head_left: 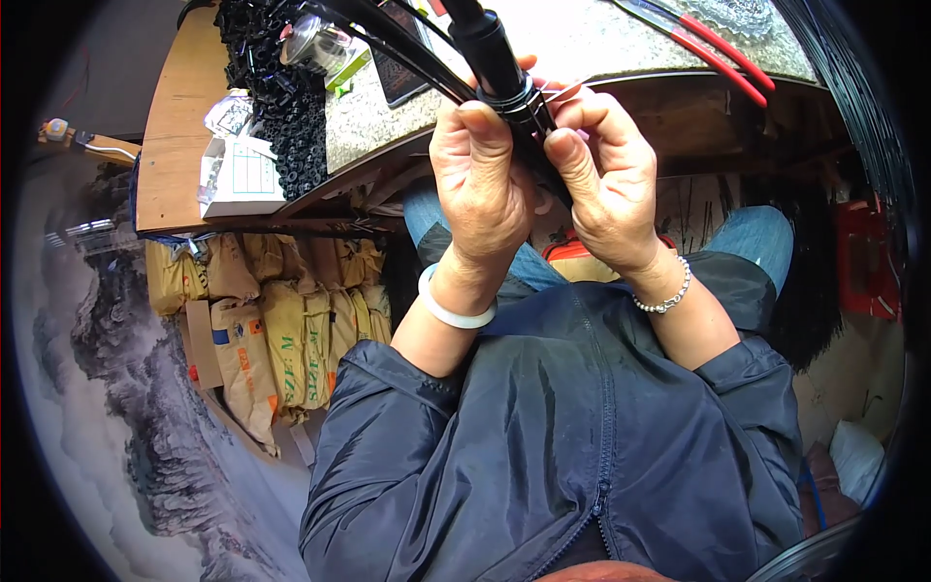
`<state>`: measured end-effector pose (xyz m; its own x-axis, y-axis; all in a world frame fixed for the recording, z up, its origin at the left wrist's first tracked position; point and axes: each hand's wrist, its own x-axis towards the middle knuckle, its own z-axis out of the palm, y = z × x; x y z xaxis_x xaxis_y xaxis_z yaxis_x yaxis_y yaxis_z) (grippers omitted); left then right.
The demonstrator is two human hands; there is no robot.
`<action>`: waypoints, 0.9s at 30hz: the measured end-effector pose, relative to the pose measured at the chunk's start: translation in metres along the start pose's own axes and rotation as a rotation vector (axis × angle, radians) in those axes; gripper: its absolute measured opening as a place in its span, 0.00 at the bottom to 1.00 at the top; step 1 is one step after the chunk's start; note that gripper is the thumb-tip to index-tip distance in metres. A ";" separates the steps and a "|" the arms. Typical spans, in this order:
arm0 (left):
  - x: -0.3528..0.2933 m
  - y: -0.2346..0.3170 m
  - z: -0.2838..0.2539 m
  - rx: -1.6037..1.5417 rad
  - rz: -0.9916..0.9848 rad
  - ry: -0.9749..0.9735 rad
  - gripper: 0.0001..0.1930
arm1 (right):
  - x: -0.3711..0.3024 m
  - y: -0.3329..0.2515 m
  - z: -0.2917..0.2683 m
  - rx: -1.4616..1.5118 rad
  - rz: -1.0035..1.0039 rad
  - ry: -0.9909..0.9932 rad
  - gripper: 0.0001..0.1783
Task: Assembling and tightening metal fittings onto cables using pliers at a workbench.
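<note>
A black tube with a ringed collar (485, 53) and long thin black rods (402, 48) comes down over the table's near edge, looking like an umbrella frame. My left hand (485, 184) is closed round the collar's lower end, its thumb pressed against the left side. On the right side, my right hand (611, 175) pinches close to the collar with thumb and forefinger. A thin pale wire (570, 89) sticks out by the right fingers, which seem to grip it. The fingertips hide the exact spot where wire and collar meet.
Pliers with red handles (713, 58) lie on the speckled tabletop (621, 44). At the left are a heap of small black parts (257, 58), a clear jar (315, 41), a dark phone-like slab (398, 73) and a white box (242, 179). Bundled black rods (863, 107) stand at the right.
</note>
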<state>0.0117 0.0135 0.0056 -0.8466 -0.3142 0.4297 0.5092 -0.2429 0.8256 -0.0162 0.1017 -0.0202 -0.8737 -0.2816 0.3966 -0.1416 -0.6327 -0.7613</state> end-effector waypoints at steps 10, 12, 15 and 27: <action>0.001 0.001 0.002 -0.069 0.007 -0.005 0.22 | 0.005 -0.009 0.001 0.149 0.084 -0.026 0.07; 0.002 0.001 0.003 -0.074 0.005 -0.009 0.21 | 0.008 -0.007 -0.006 0.299 0.165 -0.080 0.08; 0.003 0.001 0.003 -0.080 0.006 -0.037 0.20 | 0.012 -0.008 -0.010 0.288 0.264 -0.081 0.11; 0.003 0.002 0.005 -0.080 0.014 -0.026 0.22 | 0.018 -0.014 -0.015 0.412 0.383 -0.127 0.13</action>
<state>0.0096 0.0165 0.0099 -0.8424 -0.2943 0.4514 0.5311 -0.3116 0.7879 -0.0370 0.1162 -0.0102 -0.7609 -0.6140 0.2099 0.3888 -0.6904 -0.6101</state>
